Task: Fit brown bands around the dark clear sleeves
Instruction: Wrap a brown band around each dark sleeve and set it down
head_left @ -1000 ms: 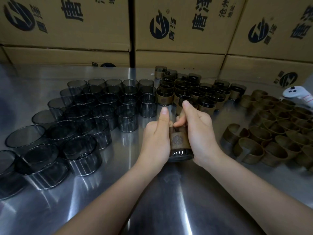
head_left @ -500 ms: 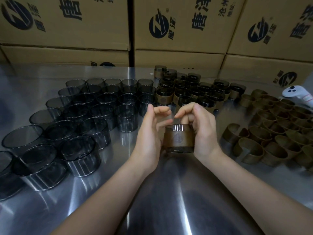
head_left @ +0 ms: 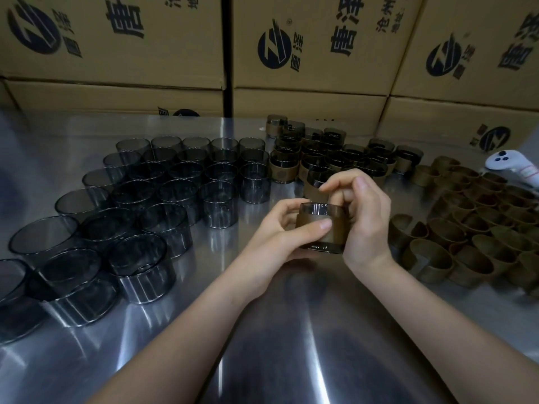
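A dark clear sleeve with a brown band [head_left: 335, 228] around it stands upright just above the steel table, between both hands. My left hand [head_left: 277, 228] grips its left side, thumb across the band's front. My right hand [head_left: 364, 217] curls over its right side and rim, fingers bent above the opening. Several bare dark sleeves [head_left: 163, 199] stand in rows on the left. Several banded sleeves [head_left: 320, 153] are grouped at the back middle. Loose brown bands [head_left: 472, 217] lie in a heap on the right.
Stacked cardboard boxes [head_left: 306, 48] with printed logos wall off the table's far edge. A white handheld controller [head_left: 513, 167] lies at the far right. The steel table [head_left: 262, 345] shows bare surface in front of my forearms.
The banded sleeve has been turned from lying on its side to upright. My left thumb came round onto the band's front, and my right fingers now curl over the rim.
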### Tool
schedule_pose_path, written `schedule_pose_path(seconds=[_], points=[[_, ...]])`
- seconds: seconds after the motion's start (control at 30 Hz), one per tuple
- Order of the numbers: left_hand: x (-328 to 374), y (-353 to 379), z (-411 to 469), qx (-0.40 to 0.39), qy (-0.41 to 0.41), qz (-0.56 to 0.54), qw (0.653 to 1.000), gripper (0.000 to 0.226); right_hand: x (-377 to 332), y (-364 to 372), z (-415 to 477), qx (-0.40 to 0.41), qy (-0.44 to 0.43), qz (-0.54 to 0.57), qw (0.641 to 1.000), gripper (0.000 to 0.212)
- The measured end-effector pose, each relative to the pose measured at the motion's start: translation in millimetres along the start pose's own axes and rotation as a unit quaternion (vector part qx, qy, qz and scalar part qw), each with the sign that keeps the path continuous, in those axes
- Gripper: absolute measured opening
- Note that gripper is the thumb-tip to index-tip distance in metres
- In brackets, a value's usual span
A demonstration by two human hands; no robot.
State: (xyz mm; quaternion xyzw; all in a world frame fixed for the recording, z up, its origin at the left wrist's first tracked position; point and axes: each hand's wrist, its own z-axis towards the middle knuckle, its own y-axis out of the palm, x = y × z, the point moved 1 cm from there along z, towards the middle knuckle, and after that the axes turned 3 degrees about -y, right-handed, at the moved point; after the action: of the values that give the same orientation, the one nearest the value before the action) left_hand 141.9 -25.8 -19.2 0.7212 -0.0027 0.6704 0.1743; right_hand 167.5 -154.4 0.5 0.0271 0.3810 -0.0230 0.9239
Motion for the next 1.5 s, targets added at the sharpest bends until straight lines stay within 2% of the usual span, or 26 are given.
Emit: schedule_pose_path(seconds=[0.27, 0.43, 0.5, 0.6, 0.7, 0.8, 0.87, 0.97, 1.1, 1.23, 1.33, 1.5], points=[[-1, -9, 3, 0.037, 0.014, -0.020, 0.999, 0.065, 7, -6, 10, -0.005, 0.041, -0.014, 0.999, 0.037], [-3, -10, 5, 0.043, 0.012, -0.032, 0.998, 0.058, 11, -11, 16, 0.016, 0.118, -0.058, 0.991, 0.035], [-2, -10, 5, 0.047, 0.013, -0.031, 0.998, 0.050, 10, -11, 17, -0.013, 0.140, -0.075, 0.987, 0.031], [-1, -10, 5, 0.058, 0.022, -0.027, 0.998, 0.048, 8, -9, 15, -0.073, 0.146, -0.091, 0.982, 0.024], [0, -11, 4, 0.074, 0.041, -0.015, 0.996, 0.050, 9, -7, 12, -0.121, 0.142, -0.128, 0.974, 0.029], [-1, -12, 4, 0.084, 0.066, 0.013, 0.994, 0.047, 12, -7, 10, -0.157, 0.132, -0.179, 0.962, 0.031], [-3, -12, 5, 0.089, 0.085, 0.050, 0.991, 0.046, 15, -8, 9, -0.165, 0.141, -0.175, 0.960, 0.036], [-4, -11, 7, 0.100, 0.108, 0.122, 0.981, 0.048, 17, -8, 9, -0.159, 0.150, -0.160, 0.963, 0.038], [-7, -12, 8, 0.119, 0.107, 0.207, 0.965, 0.061, 17, -9, 8, -0.147, 0.127, -0.206, 0.959, 0.043], [-7, -12, 8, 0.140, 0.103, 0.239, 0.955, 0.069, 18, -9, 8, -0.128, 0.116, -0.241, 0.955, 0.045], [-7, -12, 8, 0.164, 0.105, 0.255, 0.947, 0.061, 18, -10, 9, -0.110, 0.106, -0.284, 0.947, 0.046], [-5, -13, 7, 0.213, 0.145, 0.334, 0.907, 0.028, 21, -14, 12, -0.085, 0.115, -0.311, 0.940, 0.045]])
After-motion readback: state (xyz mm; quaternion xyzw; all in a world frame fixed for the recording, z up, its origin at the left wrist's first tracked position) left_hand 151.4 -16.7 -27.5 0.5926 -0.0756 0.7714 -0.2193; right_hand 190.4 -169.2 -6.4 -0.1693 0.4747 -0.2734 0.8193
